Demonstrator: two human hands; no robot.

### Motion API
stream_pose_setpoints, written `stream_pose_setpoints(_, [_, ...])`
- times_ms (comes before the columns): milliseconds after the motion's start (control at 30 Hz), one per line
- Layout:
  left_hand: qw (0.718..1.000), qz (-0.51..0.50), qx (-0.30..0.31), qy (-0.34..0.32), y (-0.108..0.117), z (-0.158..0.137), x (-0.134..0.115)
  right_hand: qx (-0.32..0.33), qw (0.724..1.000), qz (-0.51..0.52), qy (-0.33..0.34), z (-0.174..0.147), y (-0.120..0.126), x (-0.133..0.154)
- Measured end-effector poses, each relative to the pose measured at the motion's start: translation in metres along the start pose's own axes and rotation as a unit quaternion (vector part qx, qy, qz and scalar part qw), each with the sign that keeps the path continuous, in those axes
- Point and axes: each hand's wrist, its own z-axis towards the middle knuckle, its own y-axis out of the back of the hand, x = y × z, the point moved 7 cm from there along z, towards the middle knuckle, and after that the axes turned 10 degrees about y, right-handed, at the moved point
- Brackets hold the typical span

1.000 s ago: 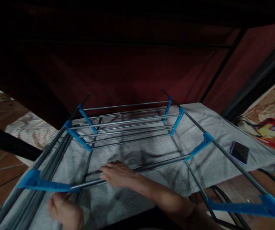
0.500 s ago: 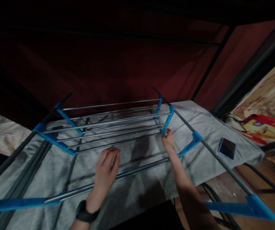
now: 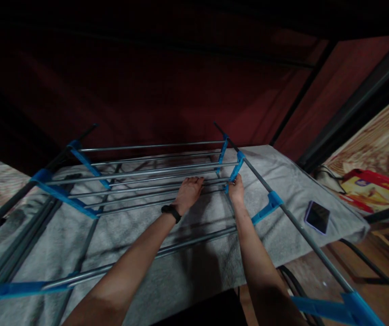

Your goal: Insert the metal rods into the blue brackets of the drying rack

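A rack of metal rods and blue plastic brackets lies across a grey cloth. My right hand point(image 3: 236, 190) is closed around the lower end of a blue bracket point(image 3: 237, 166) on the right side. My left hand point(image 3: 189, 192), with a black band on its wrist, is over the rack's near rods, just left of my right hand. Its fingers bend over a metal rod point(image 3: 216, 182); their tips are partly hidden. Another blue bracket point(image 3: 59, 194) joins the same rods at the left end. Dark side poles point(image 3: 257, 174) carry the brackets.
The grey cloth point(image 3: 272, 167) covers the surface beneath. A phone point(image 3: 317, 217) lies on it at the right, near a red and yellow package point(image 3: 374, 190). Loose dark tubes point(image 3: 28, 240) lie at the left. A dark red wall point(image 3: 167, 104) stands behind.
My left hand has moved forward and right from above the cloth onto the rods. My right hand stays at the blue bracket. The view has shifted slightly.
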Motion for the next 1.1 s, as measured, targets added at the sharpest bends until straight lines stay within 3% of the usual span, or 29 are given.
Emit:
stream_pose_setpoints(500, [1.0, 0.009, -0.022, -0.006, 0.025, 0.013, -0.008, -0.007, 0.997, -0.071, -0.006, 0.0, 0.007, 0.007])
stream_pose_setpoints(867, [0.999, 0.02, -0.033, -0.016, 0.023, 0.015, -0.008, -0.023, 0.998, -0.054, -0.018, 0.001, 0.01, 0.014])
stream_pose_setpoints(1100, [1.0, 0.026, -0.006, -0.01, 0.021, 0.014, -0.008, -0.018, 0.999, -0.018, -0.026, 0.002, 0.012, 0.02])
